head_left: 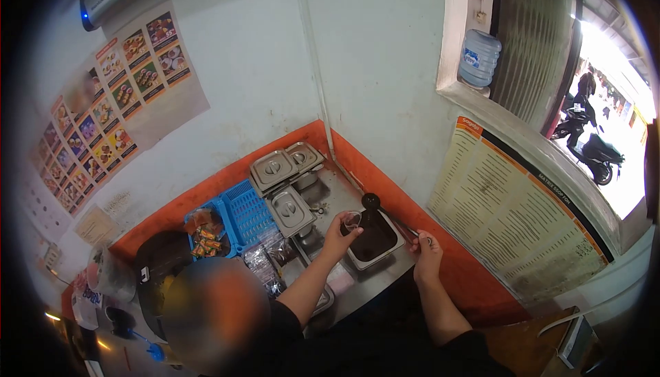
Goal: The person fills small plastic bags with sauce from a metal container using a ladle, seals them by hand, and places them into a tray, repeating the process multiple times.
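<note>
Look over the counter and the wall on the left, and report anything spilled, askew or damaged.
I see no clear spill on the steel counter. On the pale wall, dark smudges near a small discolored paper look odd, perhaps dirt or damp.

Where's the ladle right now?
Head view, just right of centre: the ladle is in the right hand, its bowl end by the far end of the steel pan, near the clear cup in the left hand.
</note>
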Demonstrator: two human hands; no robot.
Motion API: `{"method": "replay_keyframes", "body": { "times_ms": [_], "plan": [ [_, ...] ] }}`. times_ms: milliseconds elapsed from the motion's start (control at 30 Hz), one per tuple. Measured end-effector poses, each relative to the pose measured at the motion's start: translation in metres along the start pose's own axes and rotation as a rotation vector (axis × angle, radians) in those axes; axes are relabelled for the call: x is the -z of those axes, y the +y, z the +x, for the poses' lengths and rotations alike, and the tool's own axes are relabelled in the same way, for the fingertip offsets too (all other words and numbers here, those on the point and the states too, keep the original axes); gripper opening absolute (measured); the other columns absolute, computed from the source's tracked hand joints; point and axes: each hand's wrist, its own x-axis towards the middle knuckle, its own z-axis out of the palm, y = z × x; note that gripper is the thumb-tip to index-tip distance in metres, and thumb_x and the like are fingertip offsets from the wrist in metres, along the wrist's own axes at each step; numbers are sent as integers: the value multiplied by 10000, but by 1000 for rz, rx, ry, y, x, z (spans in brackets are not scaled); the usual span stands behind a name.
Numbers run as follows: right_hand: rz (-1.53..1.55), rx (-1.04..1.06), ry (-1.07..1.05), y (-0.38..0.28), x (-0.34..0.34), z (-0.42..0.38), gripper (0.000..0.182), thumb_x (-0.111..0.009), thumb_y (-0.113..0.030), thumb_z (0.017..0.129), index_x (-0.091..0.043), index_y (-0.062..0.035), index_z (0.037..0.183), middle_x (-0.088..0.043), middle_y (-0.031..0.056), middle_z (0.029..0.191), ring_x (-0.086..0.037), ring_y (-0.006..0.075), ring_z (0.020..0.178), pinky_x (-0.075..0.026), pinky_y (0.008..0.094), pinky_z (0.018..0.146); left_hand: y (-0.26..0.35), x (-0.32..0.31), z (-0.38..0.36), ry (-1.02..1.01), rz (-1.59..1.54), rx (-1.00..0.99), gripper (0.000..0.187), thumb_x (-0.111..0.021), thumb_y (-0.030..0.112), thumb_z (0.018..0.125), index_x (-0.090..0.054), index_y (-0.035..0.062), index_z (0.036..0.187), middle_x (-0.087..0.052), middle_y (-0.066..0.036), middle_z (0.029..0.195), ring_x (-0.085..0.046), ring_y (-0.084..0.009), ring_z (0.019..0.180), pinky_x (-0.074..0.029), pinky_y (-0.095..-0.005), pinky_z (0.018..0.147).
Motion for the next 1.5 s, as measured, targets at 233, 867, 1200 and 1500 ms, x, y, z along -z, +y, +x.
{"method": "replay_keyframes", "body": {
  "times_ms": [233,867,1200,1500],
  "plan": [
    [-741,397,-396,-63,-63,-26,285,-653,-131,748,-517,-23,975,-501,76,906,-518,146,778,-454,252,668,56,3,-14,19,-130,160,461,-691,71,715,-418,28,1084,-503,-76,1051,-514,-132,923,-415,-261,815],
    [-130,230,-630,-80,-103,-47,74,-570,-17,810,-548,-18,880,-581,25,839,-538,78,773,-431,209,704,160,36,-53,119,-579,197,84,-587,63,815,-574,15,883,-599,-32,846,-552,-82,788,-439,-217,723],
    [-166,180,-653,-93,-110,-56,85,-548,-37,827,-572,3,898,-610,52,869,-559,91,790,-439,219,721,150,46,-62,158,-510,179,93,-603,76,798,-628,25,872,-581,-31,829,-518,-91,793,-398,-214,712],
    [-267,191,-680,-50,-124,-66,157,-524,-118,863,-591,17,904,-612,51,833,-567,93,756,-457,218,708,136,62,-82,388,-312,174,84,-607,103,791,-645,34,820,-576,-37,759,-507,-114,749,-389,-237,681]
  ]
}}
